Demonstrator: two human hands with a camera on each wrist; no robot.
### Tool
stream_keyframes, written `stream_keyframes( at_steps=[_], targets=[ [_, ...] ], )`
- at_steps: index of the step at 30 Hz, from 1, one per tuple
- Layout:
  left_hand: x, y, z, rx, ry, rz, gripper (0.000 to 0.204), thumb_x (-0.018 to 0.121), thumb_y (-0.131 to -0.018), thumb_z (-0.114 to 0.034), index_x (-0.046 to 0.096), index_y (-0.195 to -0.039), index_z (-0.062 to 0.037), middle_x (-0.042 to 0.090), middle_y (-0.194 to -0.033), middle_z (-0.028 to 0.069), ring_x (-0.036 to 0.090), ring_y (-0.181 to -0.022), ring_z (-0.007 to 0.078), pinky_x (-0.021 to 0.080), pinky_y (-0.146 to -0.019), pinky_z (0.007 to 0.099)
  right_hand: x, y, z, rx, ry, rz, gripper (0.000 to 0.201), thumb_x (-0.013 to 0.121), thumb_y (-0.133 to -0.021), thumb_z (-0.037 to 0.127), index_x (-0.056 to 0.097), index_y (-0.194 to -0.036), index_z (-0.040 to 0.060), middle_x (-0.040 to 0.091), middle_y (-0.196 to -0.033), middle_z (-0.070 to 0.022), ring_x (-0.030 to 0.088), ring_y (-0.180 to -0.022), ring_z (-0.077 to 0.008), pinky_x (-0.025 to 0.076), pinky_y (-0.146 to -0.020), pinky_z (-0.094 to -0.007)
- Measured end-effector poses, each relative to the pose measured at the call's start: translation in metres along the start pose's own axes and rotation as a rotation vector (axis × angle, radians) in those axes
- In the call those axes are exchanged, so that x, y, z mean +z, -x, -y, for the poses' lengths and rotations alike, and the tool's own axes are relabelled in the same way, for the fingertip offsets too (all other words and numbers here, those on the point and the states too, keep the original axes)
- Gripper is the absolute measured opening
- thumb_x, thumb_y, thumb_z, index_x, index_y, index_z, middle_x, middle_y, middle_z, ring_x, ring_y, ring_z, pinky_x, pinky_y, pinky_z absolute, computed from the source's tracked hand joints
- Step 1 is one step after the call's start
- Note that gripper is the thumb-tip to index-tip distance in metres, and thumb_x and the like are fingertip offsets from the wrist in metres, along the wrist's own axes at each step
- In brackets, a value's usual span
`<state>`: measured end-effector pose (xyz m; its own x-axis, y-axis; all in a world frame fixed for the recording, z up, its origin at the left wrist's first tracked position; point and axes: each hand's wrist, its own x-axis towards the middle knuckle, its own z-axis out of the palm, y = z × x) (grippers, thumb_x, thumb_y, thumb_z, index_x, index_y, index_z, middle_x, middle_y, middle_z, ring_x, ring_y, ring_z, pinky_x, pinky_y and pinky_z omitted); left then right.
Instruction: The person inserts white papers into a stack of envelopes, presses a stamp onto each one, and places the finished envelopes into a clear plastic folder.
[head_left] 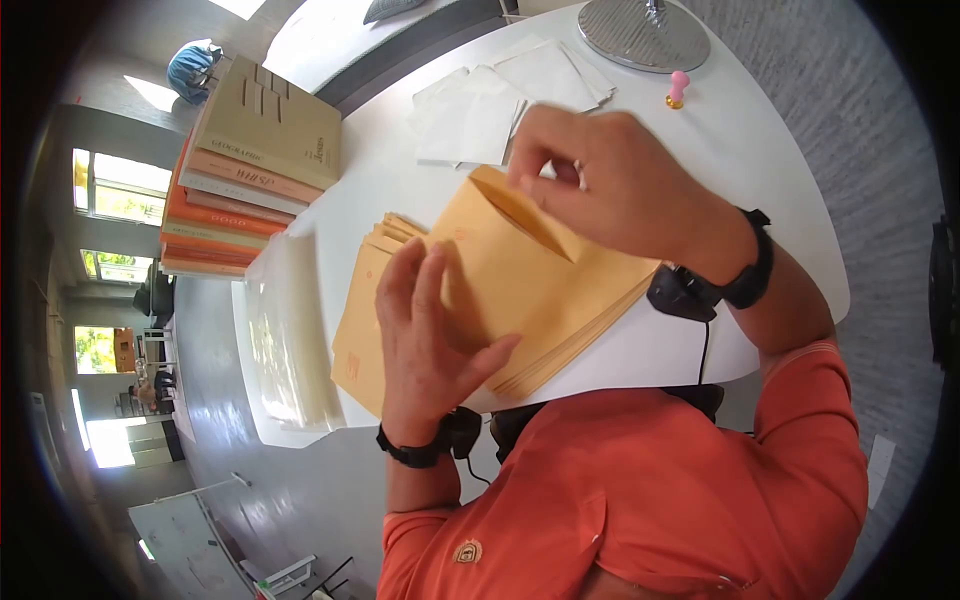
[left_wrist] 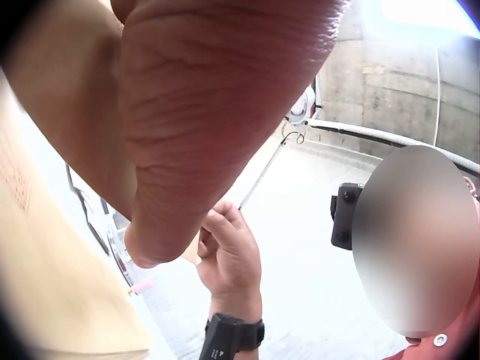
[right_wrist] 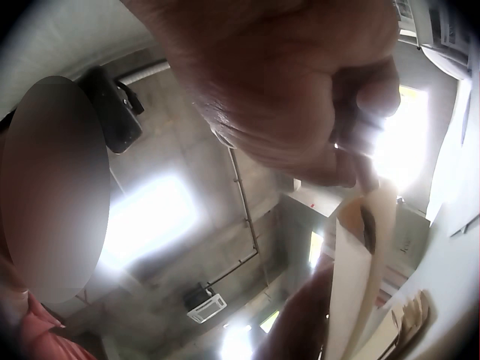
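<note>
A tan paper envelope [head_left: 490, 285] lies on top of a stack of similar envelopes [head_left: 575, 350], its mouth gaping towards the far side of the table. My right hand [head_left: 625, 185] pinches the edge of that mouth between thumb and curled fingers. In the right wrist view the fingertips meet the lifted paper edge [right_wrist: 384, 202]. Flat on the envelope's left part rests my left hand [head_left: 425, 335], fingers extended and thumb spread apart. Partly under this hand, a second pile of tan envelopes [head_left: 358, 325] with red print sits to the left.
White paper sheets [head_left: 470, 125] lie beyond the envelopes. A pink-handled stamp [head_left: 678, 88] stands near a round metal base [head_left: 645, 38] at the far right. Stacked books [head_left: 250, 170] and a clear plastic-wrapped bundle [head_left: 290, 330] occupy the left side of the white table [head_left: 790, 210].
</note>
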<state>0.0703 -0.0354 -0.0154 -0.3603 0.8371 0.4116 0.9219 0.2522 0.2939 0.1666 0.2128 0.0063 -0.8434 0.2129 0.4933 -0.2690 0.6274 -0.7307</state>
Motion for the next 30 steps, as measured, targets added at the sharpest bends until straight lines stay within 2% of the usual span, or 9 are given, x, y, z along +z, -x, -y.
stream_keyframes(
  at_steps=[3, 9, 15, 18, 20, 21, 23, 27, 30],
  targets=[
    [-0.021, 0.009, 0.024, -0.113, -0.083, -0.030, 0.105, 0.092, -0.063, -0.032, 0.039, -0.149, -0.0039, 0.040, -0.146, 0.0259, 0.042, -0.133, 0.0458, 0.040, -0.108, 0.0530, -0.024, -0.005, -0.001, 0.118, -0.036, -0.031, 0.008, 0.062, -0.094, 0.001, 0.054, -0.093, 0.0036, 0.068, -0.091, -0.0027, 0.056, -0.080, -0.0029, 0.048, -0.071, -0.0220],
    [-0.062, 0.024, 0.056, -0.352, -0.262, 0.012, 0.100, 0.090, -0.064, -0.027, 0.040, -0.149, -0.0070, 0.040, -0.150, 0.0245, 0.041, -0.136, 0.0447, 0.039, -0.110, 0.0531, -0.042, -0.009, -0.014, 0.100, 0.039, -0.107, 0.009, 0.062, -0.095, 0.002, 0.054, -0.092, 0.0036, 0.068, -0.095, -0.0030, 0.058, -0.084, -0.0040, 0.049, -0.076, -0.0218],
    [-0.035, 0.043, 0.058, -0.286, -0.215, 0.039, 0.087, 0.089, -0.070, -0.026, 0.048, -0.144, -0.0086, 0.038, -0.153, 0.0238, 0.043, -0.135, 0.0442, 0.040, -0.109, 0.0515, -0.033, -0.015, -0.031, 0.134, 0.069, -0.090, 0.009, 0.064, -0.094, 0.005, 0.056, -0.093, 0.0035, 0.067, -0.093, -0.0025, 0.058, -0.084, -0.0040, 0.049, -0.076, -0.0222],
    [-0.005, 0.033, 0.026, -0.067, 0.026, 0.140, 0.082, 0.088, -0.072, -0.031, 0.051, -0.140, -0.0051, 0.040, -0.151, 0.0242, 0.044, -0.134, 0.0440, 0.041, -0.108, 0.0513, -0.021, -0.037, -0.052, 0.211, 0.111, 0.026, 0.014, 0.069, -0.092, 0.011, 0.060, -0.100, 0.0028, 0.068, -0.095, -0.0056, 0.060, -0.085, -0.0081, 0.050, -0.078, -0.0239],
    [0.012, 0.011, -0.004, -0.024, 0.057, 0.202, 0.085, 0.089, -0.071, -0.037, 0.051, -0.139, -0.0039, 0.043, -0.148, 0.0250, 0.042, -0.136, 0.0439, 0.039, -0.111, 0.0512, -0.006, -0.062, -0.077, 0.218, 0.234, 0.084, 0.036, 0.073, -0.089, 0.029, 0.063, -0.110, 0.0019, 0.070, -0.101, -0.0119, 0.067, -0.089, -0.0198, 0.053, -0.082, -0.0312],
    [0.023, 0.002, -0.012, -0.019, 0.056, 0.195, 0.085, 0.089, -0.071, -0.037, 0.051, -0.139, -0.0039, 0.043, -0.148, 0.0250, 0.042, -0.136, 0.0439, 0.039, -0.111, 0.0512, 0.002, -0.073, -0.086, 0.213, 0.241, 0.080, 0.036, 0.073, -0.089, 0.029, 0.063, -0.110, 0.0019, 0.070, -0.101, -0.0119, 0.067, -0.089, -0.0198, 0.053, -0.082, -0.0312],
    [0.040, -0.012, -0.024, 0.025, 0.057, 0.253, 0.095, 0.089, -0.068, -0.047, 0.047, -0.141, -0.0034, 0.042, -0.147, 0.0282, 0.040, -0.137, 0.0454, 0.036, -0.112, 0.0523, 0.019, -0.091, -0.100, 0.187, 0.556, 0.115, 0.067, 0.076, -0.077, 0.048, 0.063, -0.119, -0.0026, 0.072, -0.107, -0.0200, 0.070, -0.102, -0.0342, 0.056, -0.086, -0.0409],
    [0.062, -0.016, -0.026, 0.023, 0.115, 0.341, 0.097, 0.089, -0.065, -0.048, 0.047, -0.139, -0.0029, 0.043, -0.144, 0.0282, 0.040, -0.137, 0.0443, 0.034, -0.112, 0.0520, 0.048, -0.103, -0.104, 0.379, 0.815, 0.293, 0.090, 0.082, -0.065, 0.058, 0.057, -0.121, -0.0078, 0.067, -0.113, -0.0242, 0.068, -0.104, -0.0359, 0.055, -0.089, -0.0422],
    [0.061, -0.014, -0.026, 0.020, 0.089, 0.358, 0.095, 0.089, -0.065, -0.048, 0.048, -0.138, -0.0026, 0.044, -0.142, 0.0272, 0.041, -0.136, 0.0433, 0.035, -0.111, 0.0516, 0.055, -0.098, -0.098, 0.389, 0.906, 0.296, 0.088, 0.084, -0.064, 0.055, 0.057, -0.120, -0.0079, 0.068, -0.111, -0.0244, 0.068, -0.106, -0.0346, 0.055, -0.089, -0.0410]
  ],
)
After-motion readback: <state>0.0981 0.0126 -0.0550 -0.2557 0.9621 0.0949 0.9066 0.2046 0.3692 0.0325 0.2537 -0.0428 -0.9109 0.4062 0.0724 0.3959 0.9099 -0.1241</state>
